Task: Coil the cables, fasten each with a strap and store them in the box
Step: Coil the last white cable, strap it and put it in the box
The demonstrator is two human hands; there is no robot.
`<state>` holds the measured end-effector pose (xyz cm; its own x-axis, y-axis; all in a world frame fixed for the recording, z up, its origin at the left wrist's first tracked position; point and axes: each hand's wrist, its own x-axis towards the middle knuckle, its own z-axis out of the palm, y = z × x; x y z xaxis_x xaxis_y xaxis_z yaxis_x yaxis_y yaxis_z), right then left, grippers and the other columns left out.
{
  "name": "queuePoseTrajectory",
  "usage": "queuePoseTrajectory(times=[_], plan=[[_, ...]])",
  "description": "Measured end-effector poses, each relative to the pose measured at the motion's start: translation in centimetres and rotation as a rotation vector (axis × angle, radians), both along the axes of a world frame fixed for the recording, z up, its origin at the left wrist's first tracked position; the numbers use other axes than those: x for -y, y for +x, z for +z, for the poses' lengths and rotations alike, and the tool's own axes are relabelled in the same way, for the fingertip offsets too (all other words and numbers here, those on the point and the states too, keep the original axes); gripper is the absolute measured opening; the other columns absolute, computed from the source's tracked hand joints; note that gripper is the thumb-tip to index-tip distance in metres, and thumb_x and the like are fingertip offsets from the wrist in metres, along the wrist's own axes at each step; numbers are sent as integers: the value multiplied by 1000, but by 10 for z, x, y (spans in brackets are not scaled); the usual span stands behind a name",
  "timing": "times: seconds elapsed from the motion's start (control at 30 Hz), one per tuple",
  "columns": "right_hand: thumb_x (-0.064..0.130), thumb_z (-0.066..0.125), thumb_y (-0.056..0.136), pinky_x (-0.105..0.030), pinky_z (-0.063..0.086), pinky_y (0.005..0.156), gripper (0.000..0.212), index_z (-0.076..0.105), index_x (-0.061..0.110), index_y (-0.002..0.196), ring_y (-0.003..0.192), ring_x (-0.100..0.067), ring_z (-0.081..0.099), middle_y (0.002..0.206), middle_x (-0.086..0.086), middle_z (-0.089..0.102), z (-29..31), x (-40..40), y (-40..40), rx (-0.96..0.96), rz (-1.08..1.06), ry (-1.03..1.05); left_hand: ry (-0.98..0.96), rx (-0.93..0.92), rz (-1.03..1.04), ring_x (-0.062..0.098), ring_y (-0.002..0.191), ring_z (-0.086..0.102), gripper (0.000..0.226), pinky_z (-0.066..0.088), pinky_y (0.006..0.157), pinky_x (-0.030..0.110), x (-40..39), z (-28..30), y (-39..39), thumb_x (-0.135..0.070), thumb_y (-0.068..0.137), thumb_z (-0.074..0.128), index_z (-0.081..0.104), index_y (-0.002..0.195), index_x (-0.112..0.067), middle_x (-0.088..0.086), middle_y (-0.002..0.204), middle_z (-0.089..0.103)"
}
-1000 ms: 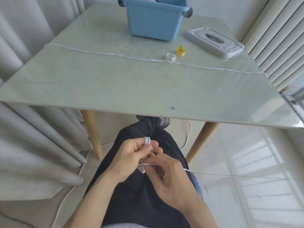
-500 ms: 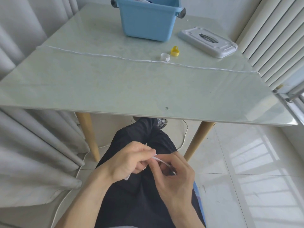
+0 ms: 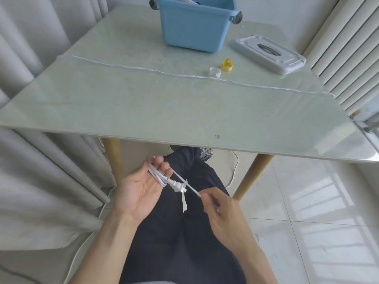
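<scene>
- The left hand (image 3: 141,189) is half open, palm up, and only its bent fingers (image 3: 162,167) keep a bundle of white cable loops (image 3: 156,175) in place. The hold looks loose; if these fingers relax, I think the loops will spring apart and the coil must be made again.
- The right hand (image 3: 217,206) is closed in a pinch on one white strand (image 3: 184,183), which runs tight from the bundle. A strong pull here could drag loops out of the left hand.
- The plug (image 3: 177,186) sticks out of the bundle, and a thin white strap (image 3: 184,199) hangs down from it, not yet closed around the coil. It may slip off, or catch only some of the loops.
- All this is held over the lap, below the table (image 3: 143,111) edge. A dropped coil would fall to the floor.
- A second long white cable (image 3: 143,68) lies straight across the table, not yet coiled.
- The blue box (image 3: 194,27) stands at the far side, well apart from the hands; its lid (image 3: 287,62) lies beside it, so it is open for storing.
</scene>
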<state>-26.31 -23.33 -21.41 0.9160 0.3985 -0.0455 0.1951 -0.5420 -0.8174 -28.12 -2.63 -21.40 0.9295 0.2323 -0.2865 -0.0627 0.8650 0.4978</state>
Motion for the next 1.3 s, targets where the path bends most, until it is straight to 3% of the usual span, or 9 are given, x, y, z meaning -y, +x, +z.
queuePoseTrajectory(times=[0.23, 0.33, 0.53, 0.67, 0.77, 0.83, 1.03, 1.17, 1.3], plan=[[29, 59, 94, -28, 47, 66, 14, 71, 21, 96, 75, -14, 57, 75, 2, 62, 1, -14, -8, 65, 366, -124, 327, -137, 135, 15, 78, 64, 27, 54, 77, 25, 16, -17, 6, 13, 98, 39, 56, 115, 0, 6, 95, 62], [30, 63, 94, -17, 38, 60, 14, 73, 26, 103, 74, -11, 51, 71, 3, 55, 0, -18, -10, 137, 372, -106, 537, -162, 90, 22, 83, 72, 28, 58, 78, 29, 22, -15, 4, 14, 96, 45, 59, 113, -4, 10, 99, 73], [30, 78, 87, -11, 41, 57, 9, 78, 36, 95, 61, -6, 57, 70, 16, 62, 8, -17, -4, 276, 110, 53, 924, -201, -419, 26, 75, 66, 26, 53, 81, 37, 16, -2, -5, -17, 105, 43, 63, 118, -8, 12, 84, 72], [39, 89, 71, -11, 45, 55, 22, 70, 29, 74, 58, -4, 63, 65, 20, 68, 16, -12, 7, 173, -24, 60, 1063, -149, -802, 21, 53, 45, 59, 48, 63, 40, 20, 12, -8, -44, 107, 31, 67, 94, 1, 8, 59, 51], [55, 89, 57, -12, 41, 55, 38, 71, 35, 85, 53, -4, 55, 60, 14, 62, 18, -9, 22, -22, -53, 54, 1020, -141, -858, 17, 50, 17, 69, 20, 51, 34, 22, 15, -6, -57, 103, 33, 68, 89, 2, 1, 55, 24], [59, 81, 67, -20, 47, 57, 42, 72, 42, 105, 64, -5, 59, 86, 13, 64, 14, -8, 30, -172, 72, 82, 969, -129, -812, 17, 48, 13, 63, 15, 50, 33, 22, 16, -6, -58, 100, 37, 57, 72, -5, 0, 54, 21], [44, 41, 102, -51, 57, 90, 49, 65, 3, 114, 111, -33, 65, 115, -20, 66, 6, -14, 28, -559, 287, 337, 489, -162, -548, 14, 45, 11, 50, 15, 42, 26, 22, 9, -8, -49, 96, 51, 38, 60, -17, -1, 53, 14], [46, 53, 97, -62, 53, 88, 44, 65, 4, 97, 91, -43, 68, 91, -23, 67, 2, -20, 27, -453, 158, 401, 270, -36, -499, 17, 50, 29, 44, 38, 51, 28, 27, 10, -4, -37, 102, 38, 46, 70, -10, 3, 57, 29], [37, 52, 102, -49, 59, 74, 29, 68, 16, 91, 74, -30, 68, 77, -12, 70, 2, -27, 27, -220, 44, 357, 346, 20, -548, 22, 57, 47, 42, 50, 64, 33, 24, 15, 1, -31, 102, 34, 53, 77, -4, 9, 62, 45]])
